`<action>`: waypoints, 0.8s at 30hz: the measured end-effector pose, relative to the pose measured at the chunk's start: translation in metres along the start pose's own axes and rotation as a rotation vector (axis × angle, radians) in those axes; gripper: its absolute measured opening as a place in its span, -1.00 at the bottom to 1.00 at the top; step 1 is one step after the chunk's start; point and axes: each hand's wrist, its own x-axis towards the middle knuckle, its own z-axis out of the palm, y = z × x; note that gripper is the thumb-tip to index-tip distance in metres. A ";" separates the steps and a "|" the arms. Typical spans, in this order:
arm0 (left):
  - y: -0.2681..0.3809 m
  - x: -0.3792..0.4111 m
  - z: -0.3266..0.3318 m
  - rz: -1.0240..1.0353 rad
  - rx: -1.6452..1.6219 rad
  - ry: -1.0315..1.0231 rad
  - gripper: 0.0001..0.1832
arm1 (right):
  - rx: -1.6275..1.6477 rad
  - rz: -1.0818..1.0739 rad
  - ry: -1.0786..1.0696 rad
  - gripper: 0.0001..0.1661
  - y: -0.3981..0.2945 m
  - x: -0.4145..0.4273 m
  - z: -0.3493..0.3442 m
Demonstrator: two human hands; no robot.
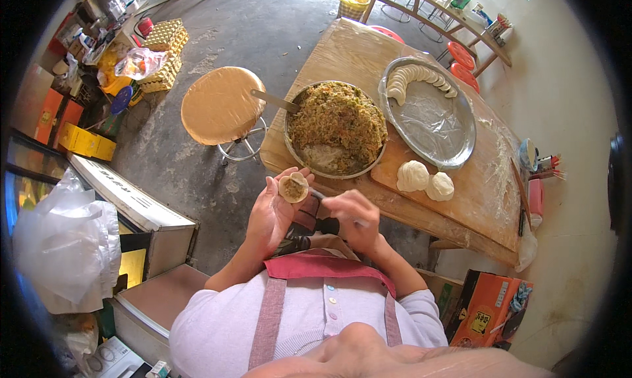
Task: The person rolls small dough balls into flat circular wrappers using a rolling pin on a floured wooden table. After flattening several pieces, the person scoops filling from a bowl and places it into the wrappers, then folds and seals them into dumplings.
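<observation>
On the palm and fingers of my left hand (273, 211) rests a round dough wrapper (293, 187) with a small heap of filling. My right hand (356, 215), slightly blurred, is curled around the handle of a metal utensil (317, 194) just right of the wrapper; its type cannot be told. Beyond my hands is a large round metal bowl of chopped filling (338, 126), with a flat metal utensil (274, 101) leaning over its left rim. A round metal tray lined with plastic film (432, 126) holds a curved row of dumplings (414, 79). Two dough lumps (425, 180) lie before the tray.
The wooden table (335, 49) carries a floured board (474, 207) with a rolling pin (521, 193) by its right edge. A round stool (223, 105) stands left of the table. Egg trays (165, 47) and a white cabinet (131, 193) are farther left; a wall is at right.
</observation>
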 end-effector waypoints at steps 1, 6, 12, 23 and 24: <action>0.000 0.001 0.001 0.006 -0.019 -0.014 -0.35 | -0.130 -0.138 -0.066 -0.67 -0.001 -0.002 0.001; 0.001 0.006 0.004 0.025 -0.036 -0.042 -0.32 | -0.402 -0.330 -0.301 -0.41 0.000 -0.005 -0.002; -0.004 0.006 0.014 0.010 -0.016 -0.064 -0.33 | -0.292 -0.261 -0.299 -0.42 -0.011 0.000 -0.019; -0.002 0.007 0.028 -0.017 -0.146 -0.121 -0.41 | -0.355 -0.219 -0.302 -0.45 -0.003 -0.019 -0.030; -0.001 0.007 0.028 -0.024 -0.155 -0.117 -0.42 | -0.343 -0.286 -0.238 -0.48 -0.007 -0.018 -0.032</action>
